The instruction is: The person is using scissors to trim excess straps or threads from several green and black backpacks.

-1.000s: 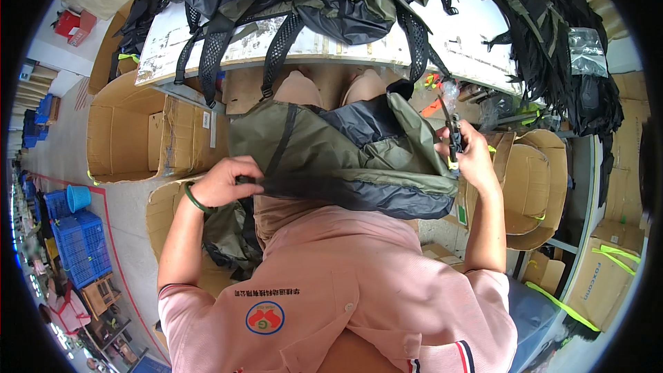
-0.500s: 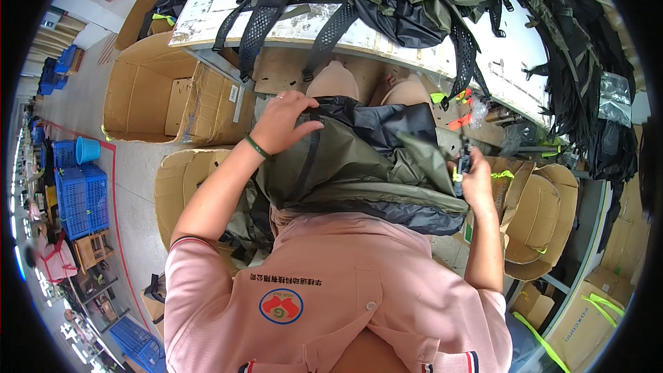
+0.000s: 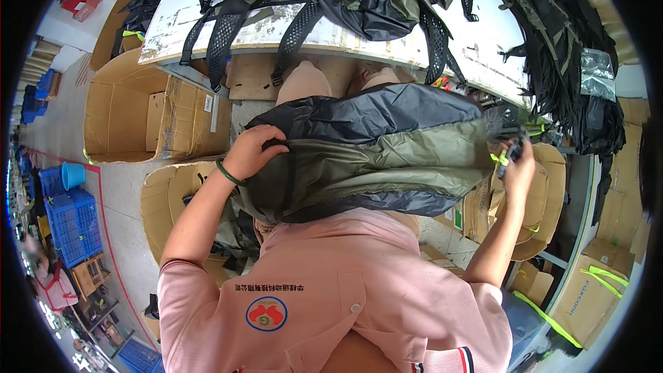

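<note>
Across my lap lies a bag of thin olive and black fabric, stretched wide with its surface creased. My left hand is closed on its left end, thumb and fingers pinching the cloth. Just past the right end of the fabric, my right hand is closed around a small dark object with a yellow-green part. The fingers partly cover that object, and its kind is not clear.
More olive and black bags with mesh straps are heaped on the worn white table ahead. Black straps hang at the far right. Open cardboard boxes stand left and right of my legs. Blue crates are at far left.
The bag has been spread out to the right, and more of its black panel shows. My right hand has moved right with the small dark object. My left hand has come to pinch the cloth.
</note>
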